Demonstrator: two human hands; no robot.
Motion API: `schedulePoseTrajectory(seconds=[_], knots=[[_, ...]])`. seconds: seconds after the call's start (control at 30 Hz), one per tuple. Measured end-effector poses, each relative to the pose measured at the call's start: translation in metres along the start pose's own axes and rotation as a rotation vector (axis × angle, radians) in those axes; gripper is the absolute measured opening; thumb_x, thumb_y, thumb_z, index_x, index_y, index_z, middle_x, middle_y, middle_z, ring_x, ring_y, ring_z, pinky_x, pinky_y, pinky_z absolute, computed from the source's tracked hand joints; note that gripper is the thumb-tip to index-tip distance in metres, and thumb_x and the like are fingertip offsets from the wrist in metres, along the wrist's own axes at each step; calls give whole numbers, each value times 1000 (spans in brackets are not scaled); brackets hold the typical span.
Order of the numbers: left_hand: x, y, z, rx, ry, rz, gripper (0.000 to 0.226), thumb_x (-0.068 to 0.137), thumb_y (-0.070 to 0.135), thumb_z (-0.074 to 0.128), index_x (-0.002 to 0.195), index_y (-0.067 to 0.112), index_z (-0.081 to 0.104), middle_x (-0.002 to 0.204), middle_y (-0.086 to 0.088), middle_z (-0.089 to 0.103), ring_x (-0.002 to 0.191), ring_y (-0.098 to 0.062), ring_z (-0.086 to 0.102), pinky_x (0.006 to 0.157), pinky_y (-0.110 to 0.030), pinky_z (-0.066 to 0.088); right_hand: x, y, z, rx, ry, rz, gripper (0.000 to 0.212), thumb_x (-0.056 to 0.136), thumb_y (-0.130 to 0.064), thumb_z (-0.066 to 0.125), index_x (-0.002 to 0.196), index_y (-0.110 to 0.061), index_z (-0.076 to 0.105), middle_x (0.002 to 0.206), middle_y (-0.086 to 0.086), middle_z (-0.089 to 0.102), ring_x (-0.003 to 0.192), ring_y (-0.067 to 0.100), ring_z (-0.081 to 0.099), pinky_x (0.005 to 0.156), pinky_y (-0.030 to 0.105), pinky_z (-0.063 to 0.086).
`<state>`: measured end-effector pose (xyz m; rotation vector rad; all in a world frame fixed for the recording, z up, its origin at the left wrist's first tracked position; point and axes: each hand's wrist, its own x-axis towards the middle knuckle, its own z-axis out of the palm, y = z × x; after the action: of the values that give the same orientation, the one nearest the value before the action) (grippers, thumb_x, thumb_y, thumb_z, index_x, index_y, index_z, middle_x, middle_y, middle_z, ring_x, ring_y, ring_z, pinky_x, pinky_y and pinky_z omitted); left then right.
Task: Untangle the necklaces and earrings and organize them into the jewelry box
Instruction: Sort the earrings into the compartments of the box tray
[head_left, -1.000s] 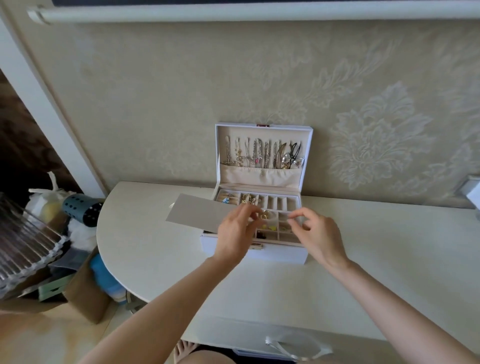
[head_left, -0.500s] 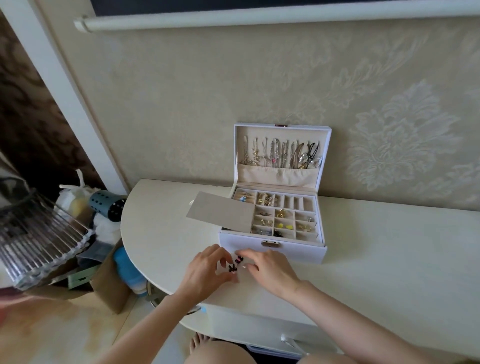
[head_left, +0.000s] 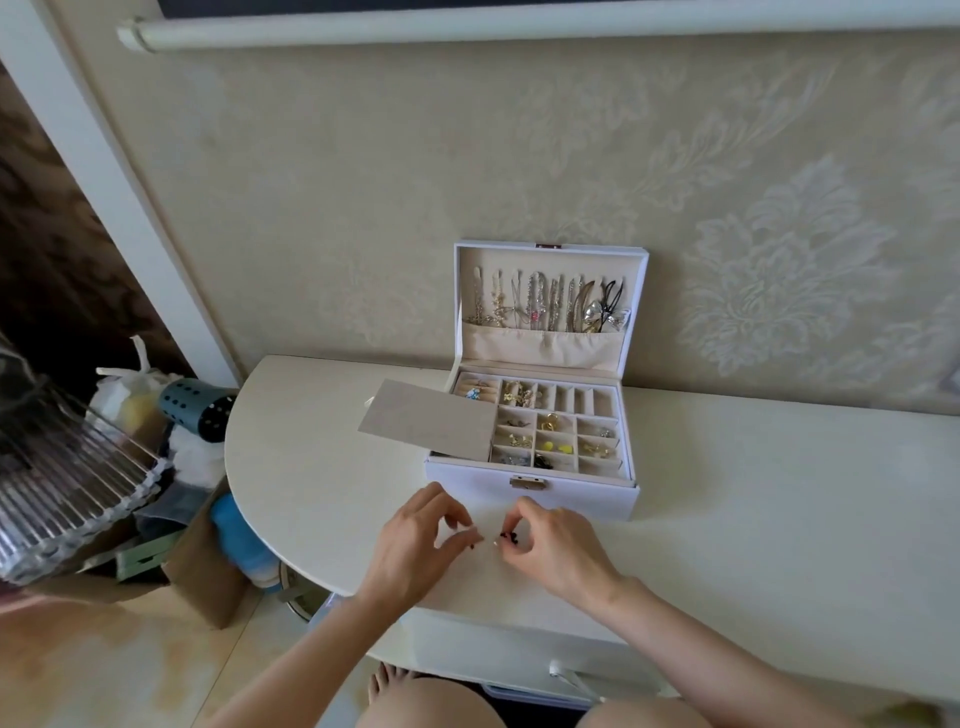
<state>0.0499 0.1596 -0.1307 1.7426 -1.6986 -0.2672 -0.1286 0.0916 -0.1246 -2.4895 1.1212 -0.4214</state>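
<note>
Your left hand (head_left: 415, 540) and right hand (head_left: 558, 548), close together over the desk (head_left: 779, 493), each pinch small black earrings (head_left: 511, 538) before the open jewelry box (head_left: 582, 501).

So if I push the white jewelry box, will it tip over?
Probably not: the jewelry box sits flat on the table with a wide base. Its lid stands upright, so a push up there might rock it. The small pieces in its open compartments would likely rattle about.
</note>
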Motion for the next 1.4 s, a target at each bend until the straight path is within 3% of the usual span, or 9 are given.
schedulePoseTrajectory(seconds=[0.1, 0.33, 0.47, 0.7, 0.87, 1.0, 1.1, 1.23, 1.4], knots=[[15, 23, 5, -53, 40, 78, 23, 75, 43, 66, 80, 20, 63, 79, 16, 52, 69, 15, 44, 58, -3, 34, -10, 11, -17, 126, 109, 67, 14, 85, -32, 61, 92, -20, 58, 39, -5, 36, 39, 14, 37, 51, 18, 32], [72, 73, 23, -117, 23, 179, 15, 77, 24, 74, 82, 13, 64, 79, 15, 49, 69, 14, 48, 56, -3, 33, -8, 45, -74, 310, 364, 254, 11, 81, -26, 68, 81, -20, 59, 39, -12, 49, 39, 11, 36, 50, 27, 36], [94, 82, 40, -98, 24, 181, 18, 78, 31, 73, 82, 15, 63, 79, 16, 50, 63, 5, 48, 53, -12, 33, -6, 60, -87, 318, 392, 295, 11, 82, -26, 68, 78, -23, 58, 36, -8, 41, 38, 12, 29, 48, 27, 27], [100, 82, 49, -40, 23, 156, 26, 82, 34, 69, 100, 17, 63, 91, 6, 59, 69, -6, 49, 56, -27, 46, 4, 69, -88, 328, 312, 381, 7, 80, -33, 68, 81, -27, 65, 37, -16, 48, 37, 7, 38, 48, 25, 29], [68, 63, 39, -3, 500, 42, 13, 83, 8, 63, 93, 12, 54, 84, 0, 54, 73, -16, 48, 64, -22, 35, -1, 72, -83, 362, 317, 393, 3, 82, -32, 65, 82, -30, 63, 41, -11, 51, 39, 9, 38, 52, 25, 36], [52, 46, 36, -137, 792, -410, 32, 79, 0, 65, 107, 1, 49, 107, -18, 46, 105, -29, 41, 92, -37, 29, -2, 65, -79, 412, 315, 404, 3, 85, -24, 61, 88, -25, 60, 39, -13, 51, 42, 11, 46, 54, 26, 42], [49, 32, 32, -317, 788, -713, 45, 81, 9, 67, 117, -4, 43, 119, -23, 41, 114, -37, 39, 98, -44, 28, -2, 60, -77, 485, 356, 434, 8, 87, -16, 59, 93, -21, 59, 43, -6, 49, 37, 2, 46, 42, 17, 41], [47, 23, 31, -585, 702, -877, 50, 87, 27, 63, 126, 3, 42, 119, -8, 52, 110, -25, 50, 102, -44, 38, -3, 56, -76, 512, 368, 453, 9, 88, -11, 57, 96, -16, 59, 50, 3, 47, 35, 1, 44, 36, 11, 33], [48, 41, 29, -407, 605, -622, 33, 91, 18, 53, 123, 10, 50, 123, -7, 51, 120, -24, 37, 102, -36, 25, -7, 56, -77, 553, 348, 442, 12, 89, -12, 56, 99, -16, 60, 50, 3, 49, 38, 3, 42, 42, 12, 35]])
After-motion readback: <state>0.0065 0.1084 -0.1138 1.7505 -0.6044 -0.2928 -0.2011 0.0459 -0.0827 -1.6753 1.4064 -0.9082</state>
